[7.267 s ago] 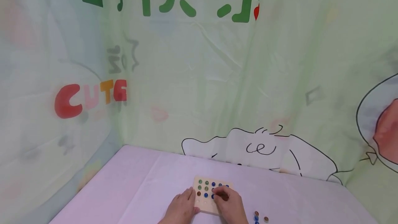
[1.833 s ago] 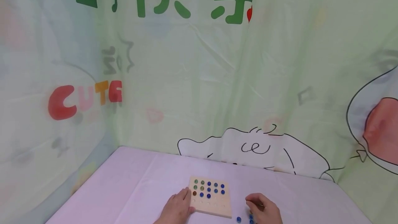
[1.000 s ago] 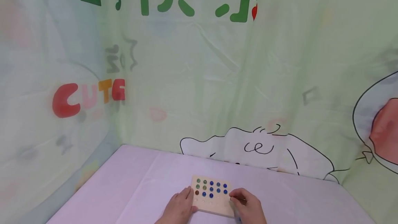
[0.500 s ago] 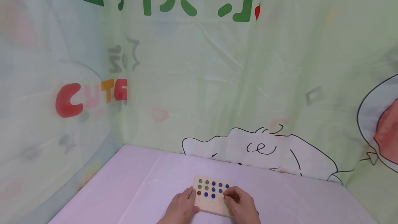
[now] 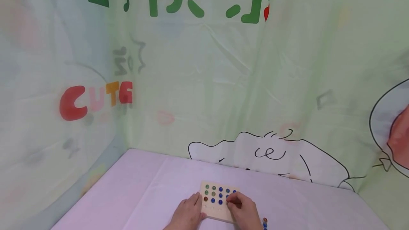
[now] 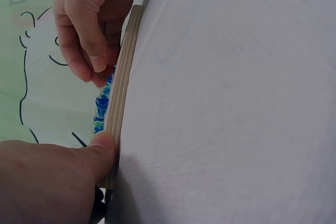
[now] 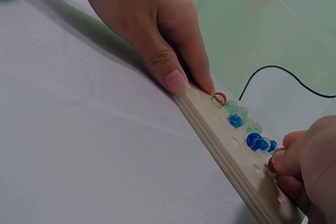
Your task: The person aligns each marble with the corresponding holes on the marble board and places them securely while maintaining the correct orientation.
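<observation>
Left hand braces the pale wooden marble board at its near left corner, thumb on the near edge, fingers along the left side. Right hand is bent over the board's right part, thumb and fingertips pinching a reddish-brown marble at the third row; this hand blocks the head view of the right-hand holes. Green marbles and blue marbles sit in the rows. Loose marbles lie on the tablecloth, right of the right hand.

Soft light casts faint, blurred shadows on cloth.
</observation>
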A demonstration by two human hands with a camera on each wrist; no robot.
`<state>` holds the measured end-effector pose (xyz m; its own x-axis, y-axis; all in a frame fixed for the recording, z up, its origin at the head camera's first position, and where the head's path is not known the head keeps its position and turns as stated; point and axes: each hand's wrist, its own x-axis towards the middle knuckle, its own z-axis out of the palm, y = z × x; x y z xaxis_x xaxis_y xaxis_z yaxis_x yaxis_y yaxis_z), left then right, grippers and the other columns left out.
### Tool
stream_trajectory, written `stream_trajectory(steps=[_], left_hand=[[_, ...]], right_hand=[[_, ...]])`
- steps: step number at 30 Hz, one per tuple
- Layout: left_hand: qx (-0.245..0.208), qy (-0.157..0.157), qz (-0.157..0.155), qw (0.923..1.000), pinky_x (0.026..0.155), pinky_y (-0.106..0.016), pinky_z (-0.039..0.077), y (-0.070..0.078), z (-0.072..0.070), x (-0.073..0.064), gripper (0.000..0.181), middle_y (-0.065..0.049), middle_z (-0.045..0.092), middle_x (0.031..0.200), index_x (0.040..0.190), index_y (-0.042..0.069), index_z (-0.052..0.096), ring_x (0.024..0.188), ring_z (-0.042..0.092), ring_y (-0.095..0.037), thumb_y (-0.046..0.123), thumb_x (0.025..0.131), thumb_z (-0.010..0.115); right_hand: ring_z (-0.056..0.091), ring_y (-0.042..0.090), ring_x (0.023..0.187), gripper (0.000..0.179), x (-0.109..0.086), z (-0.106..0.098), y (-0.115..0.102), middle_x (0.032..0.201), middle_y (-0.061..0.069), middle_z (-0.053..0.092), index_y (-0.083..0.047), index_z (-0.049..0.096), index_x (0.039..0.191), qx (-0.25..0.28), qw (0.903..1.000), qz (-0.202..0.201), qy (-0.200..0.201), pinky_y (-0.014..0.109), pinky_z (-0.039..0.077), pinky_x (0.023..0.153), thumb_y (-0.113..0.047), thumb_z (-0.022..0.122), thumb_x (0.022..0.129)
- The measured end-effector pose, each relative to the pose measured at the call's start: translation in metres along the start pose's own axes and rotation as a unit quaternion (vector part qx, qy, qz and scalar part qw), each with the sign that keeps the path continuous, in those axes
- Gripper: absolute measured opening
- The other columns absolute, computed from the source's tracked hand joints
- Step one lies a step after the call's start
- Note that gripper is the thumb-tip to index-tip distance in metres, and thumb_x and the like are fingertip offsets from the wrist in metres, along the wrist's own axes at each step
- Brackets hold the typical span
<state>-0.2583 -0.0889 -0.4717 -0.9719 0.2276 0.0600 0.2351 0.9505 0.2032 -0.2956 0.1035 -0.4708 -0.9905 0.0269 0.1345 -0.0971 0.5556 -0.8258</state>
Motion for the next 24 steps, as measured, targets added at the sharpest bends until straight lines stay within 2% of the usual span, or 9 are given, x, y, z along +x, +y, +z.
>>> stream_trajectory(steps=[6, 16, 24], left_hand=[[0.008, 0.002, 0.014, 0.9999, 0.110, -0.037, 0.047, -0.0006, -0.0004, -0.0006, 0.066, -0.009, 0.048, 0.150, 0.147, 0.005, 0.045, 0.138, 0.047, -0.019, 0.047, 0.096, 0.056], [0.000, -0.008, 0.002, 1.0000, 0.111, -0.038, 0.046, -0.0006, -0.0007, -0.0012, 0.067, -0.009, 0.048, 0.150, 0.147, 0.006, 0.044, 0.138, 0.047, -0.019, 0.048, 0.096, 0.056], [-0.008, -0.012, -0.011, 0.9998, 0.112, -0.038, 0.045, 0.0020, -0.0014, 0.0008, 0.068, -0.008, 0.048, 0.150, 0.147, 0.006, 0.045, 0.138, 0.047, -0.019, 0.047, 0.095, 0.058]], right_hand=[[0.057, 0.014, 0.076, 0.022, 0.0027, 0.0011, 0.0000, 0.086, 0.002, 0.068, -0.008, 0.068, 0.091, -0.011, 0.9999, 0.007, -0.011, 0.030, 0.054, 0.069, 0.011, 0.066, 0.082], [0.056, 0.015, 0.076, 0.025, 0.0033, 0.0054, -0.0003, 0.086, 0.002, 0.067, -0.009, 0.068, 0.093, -0.013, 0.9998, 0.014, -0.006, 0.030, 0.055, 0.069, 0.013, 0.068, 0.080], [0.057, 0.018, 0.076, 0.031, 0.0021, 0.0034, 0.0005, 0.087, 0.001, 0.067, -0.006, 0.068, 0.094, -0.002, 0.9999, 0.014, -0.008, 0.030, 0.055, 0.068, 0.018, 0.060, 0.078]])
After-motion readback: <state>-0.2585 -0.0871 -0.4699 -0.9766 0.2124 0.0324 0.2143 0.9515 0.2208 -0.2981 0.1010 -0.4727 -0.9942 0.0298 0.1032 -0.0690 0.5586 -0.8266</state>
